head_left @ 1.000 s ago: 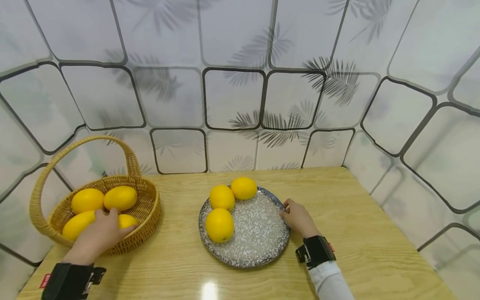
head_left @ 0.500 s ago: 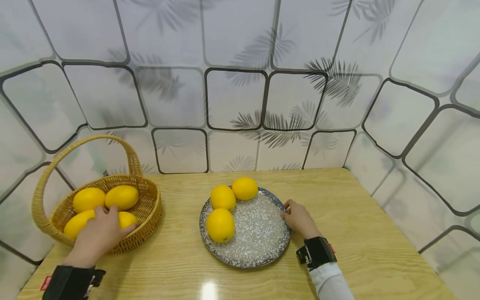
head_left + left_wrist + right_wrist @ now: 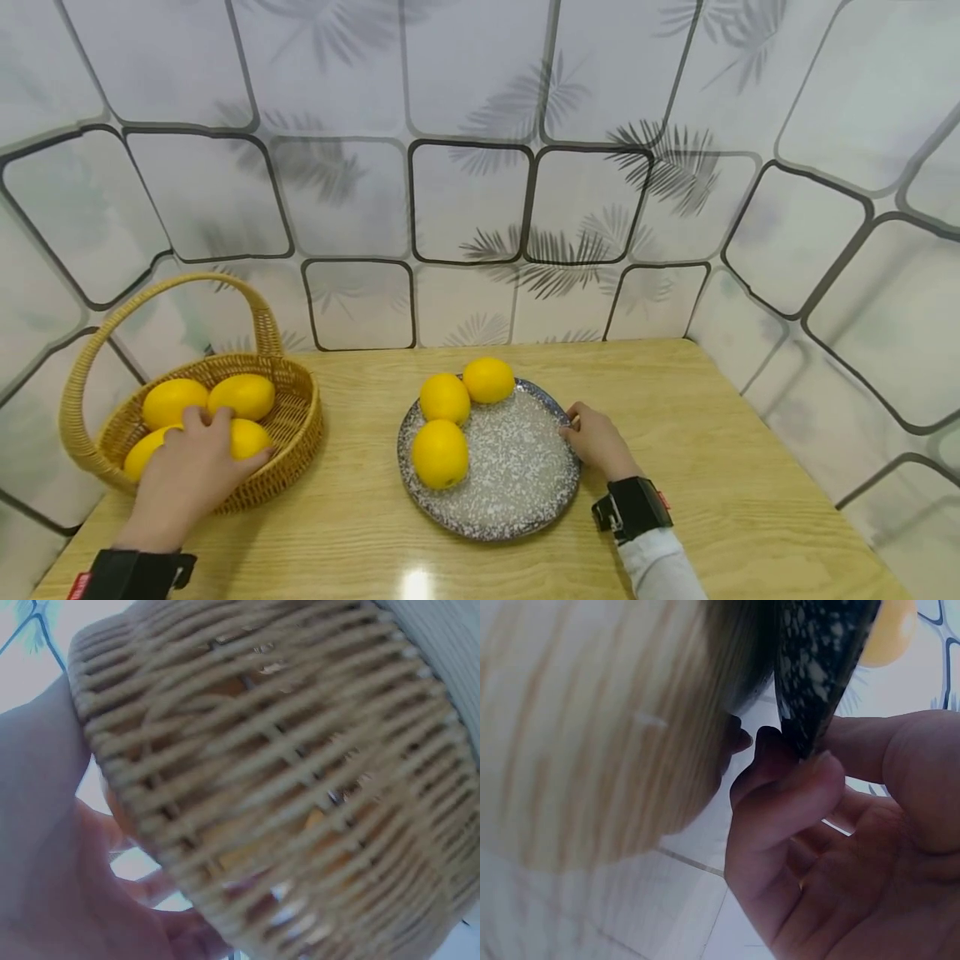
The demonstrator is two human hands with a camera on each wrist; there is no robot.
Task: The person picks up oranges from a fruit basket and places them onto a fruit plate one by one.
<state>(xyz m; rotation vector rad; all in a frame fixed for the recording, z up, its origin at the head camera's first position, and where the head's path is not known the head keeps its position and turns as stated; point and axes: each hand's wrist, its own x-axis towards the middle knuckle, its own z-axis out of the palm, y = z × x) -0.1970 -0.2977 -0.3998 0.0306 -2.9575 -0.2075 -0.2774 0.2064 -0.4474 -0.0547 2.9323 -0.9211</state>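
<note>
In the head view, my left hand (image 3: 187, 475) reaches over the front of a wicker basket (image 3: 292, 467), its fingers and thumb curved about an orange (image 3: 249, 438). Most of the fingers show only as bits past the basket's woven wall in the left wrist view; part of that orange is hidden by the hand. My right hand (image 3: 600, 440) pinches the right rim of a round speckled grey plate (image 3: 517, 467) between thumb and fingers, as the right wrist view shows closely. Three oranges sit along the plate's left side, the nearest orange (image 3: 440, 454) at the front.
Other oranges fill the basket, among them a back orange (image 3: 242, 396). Its tall handle (image 3: 172, 279) arches above them. The wooden table (image 3: 360, 500) meets a patterned wall covering (image 3: 472, 200) behind and at both sides.
My left hand has shifted slightly left and toward me, and more of the orange by its thumb shows. The right hand and the plate have stayed in place.
</note>
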